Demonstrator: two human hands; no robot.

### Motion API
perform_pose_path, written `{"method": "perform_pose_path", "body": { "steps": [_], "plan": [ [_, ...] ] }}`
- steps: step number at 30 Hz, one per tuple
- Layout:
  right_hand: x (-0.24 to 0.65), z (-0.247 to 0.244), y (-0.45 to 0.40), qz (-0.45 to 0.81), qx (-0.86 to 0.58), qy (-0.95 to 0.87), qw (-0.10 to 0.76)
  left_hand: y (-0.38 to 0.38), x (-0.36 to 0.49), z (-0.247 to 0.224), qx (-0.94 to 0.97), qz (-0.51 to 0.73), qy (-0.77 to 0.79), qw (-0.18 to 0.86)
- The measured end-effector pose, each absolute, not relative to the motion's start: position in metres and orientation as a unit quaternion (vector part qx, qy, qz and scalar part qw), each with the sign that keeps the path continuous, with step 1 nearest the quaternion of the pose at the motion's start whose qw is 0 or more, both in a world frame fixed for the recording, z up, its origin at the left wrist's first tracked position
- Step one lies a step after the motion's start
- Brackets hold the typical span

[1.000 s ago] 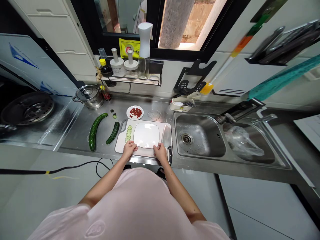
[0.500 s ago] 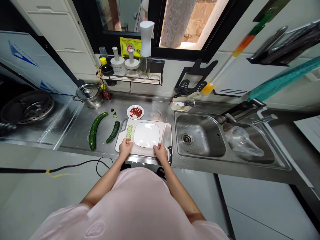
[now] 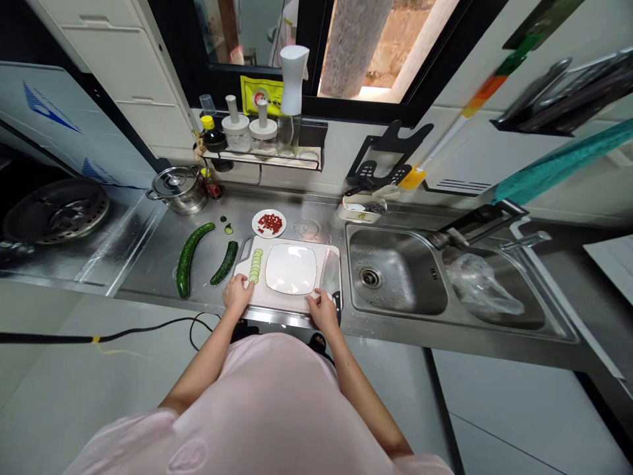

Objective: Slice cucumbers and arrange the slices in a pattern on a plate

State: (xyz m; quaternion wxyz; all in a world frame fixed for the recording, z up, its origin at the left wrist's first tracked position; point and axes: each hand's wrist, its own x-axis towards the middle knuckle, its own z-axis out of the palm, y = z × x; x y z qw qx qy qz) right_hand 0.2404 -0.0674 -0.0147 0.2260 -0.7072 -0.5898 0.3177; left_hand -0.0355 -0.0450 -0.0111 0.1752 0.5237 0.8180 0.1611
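Observation:
A row of thin cucumber slices (image 3: 256,266) lies along the left side of a white cutting board (image 3: 262,298). My left hand (image 3: 237,293) is at the near end of that row, its thumb and fingers slightly apart and loosely bent. A white squarish plate (image 3: 291,267) rests on the board's middle. By the plate's near right corner is my right hand (image 3: 322,309), with thumb and forefinger parted; whether it touches the rim I cannot tell. A kitchen knife (image 3: 329,272) lies along the board's right side, its handle partly behind my right hand.
Left of the board lie a cut cucumber (image 3: 224,262) and a whole cucumber (image 3: 194,258). Behind the board stands a small plate of chopped red pieces (image 3: 270,224). A steel pot (image 3: 178,189) is farther left. The double sink (image 3: 395,270) adjoins on the right.
My left hand has moved left and back toward me, uncovering the near slices. My right hand has drawn slightly away from the plate's corner. The plate and board stay put.

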Motion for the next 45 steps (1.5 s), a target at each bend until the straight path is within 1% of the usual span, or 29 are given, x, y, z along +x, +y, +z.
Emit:
{"method": "perform_pose_path", "body": {
  "steps": [10, 13, 17, 22, 24, 28, 32, 37, 45],
  "plan": [
    [0.237, -0.007, -0.067, 0.329, -0.697, -0.588, 0.246, -0.044, -0.033, -0.015, 0.531, 0.181, 0.812, 0.163],
    [0.237, -0.005, -0.068, 0.323, -0.696, -0.590, 0.251, -0.043, -0.032, -0.015, 0.510, 0.207, 0.814, 0.185],
    [0.238, 0.001, -0.066, 0.320, -0.689, -0.591, 0.270, -0.038, -0.030, -0.010, 0.454, 0.291, 0.800, 0.264],
    [0.234, 0.017, -0.056, 0.328, -0.673, -0.588, 0.306, -0.026, -0.020, 0.016, 0.359, 0.468, 0.675, 0.442],
    [0.230, 0.027, -0.050, 0.332, -0.668, -0.583, 0.322, -0.022, -0.014, 0.033, 0.338, 0.498, 0.633, 0.487],
    [0.219, 0.055, -0.037, 0.354, -0.636, -0.578, 0.367, -0.019, 0.000, 0.068, 0.341, 0.513, 0.578, 0.536],
    [0.208, 0.087, -0.027, 0.372, -0.595, -0.586, 0.407, -0.020, 0.012, 0.093, 0.362, 0.517, 0.548, 0.549],
    [0.199, 0.116, -0.019, 0.345, -0.509, -0.665, 0.424, -0.022, 0.021, 0.105, 0.380, 0.517, 0.523, 0.562],
    [0.192, 0.119, -0.011, 0.318, -0.450, -0.734, 0.397, -0.024, 0.030, 0.113, 0.447, 0.499, 0.510, 0.540]
  ]
}}
